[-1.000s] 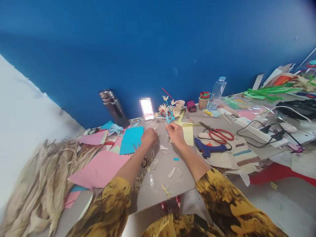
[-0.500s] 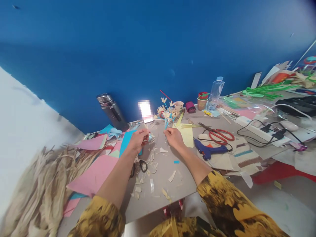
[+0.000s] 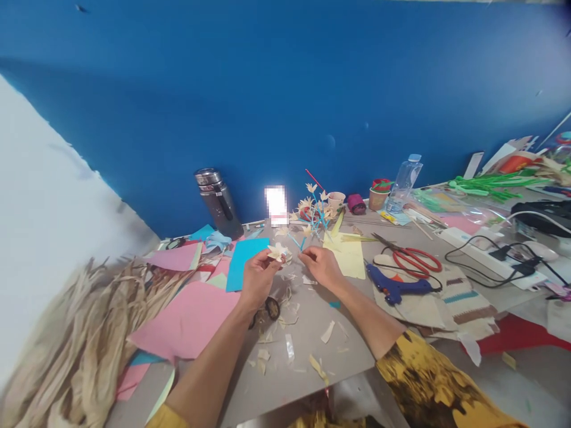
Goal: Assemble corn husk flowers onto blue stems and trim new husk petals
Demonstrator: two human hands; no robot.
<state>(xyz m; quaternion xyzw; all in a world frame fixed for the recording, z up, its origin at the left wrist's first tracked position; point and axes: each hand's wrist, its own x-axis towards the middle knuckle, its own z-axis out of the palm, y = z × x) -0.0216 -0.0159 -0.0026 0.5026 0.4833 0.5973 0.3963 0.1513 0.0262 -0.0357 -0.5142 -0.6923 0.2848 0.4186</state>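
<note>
My left hand [image 3: 259, 278] is closed on a cream husk-like craft flower [image 3: 277, 254], its pale petals showing above the fingertips. A short way to the right, my right hand [image 3: 324, 267] pinches the lower end of a blue-wrapped flower stem [image 3: 303, 243]. That stem forks, and small cream blossoms sit at its ends. Just behind stands a bunch of similar cream flowers [image 3: 320, 212] on blue stems. A pair of dark-handled scissors [image 3: 272, 308] lies partly hidden beneath my left forearm.
Left are pink paper [image 3: 190, 321], blue card [image 3: 241, 261], dried husks [image 3: 75, 333] and a thermos [image 3: 220, 205]. Right are a blue glue gun [image 3: 397, 284], red-handled scissors [image 3: 417, 261], a power strip [image 3: 491, 255] and a plastic bottle [image 3: 404, 184]. Scraps [image 3: 328, 331] litter the tabletop.
My left hand has turned so the flower faces up more visibly. The stem in my right hand now leans left, away from the bunch. The view has shifted slightly left.
</note>
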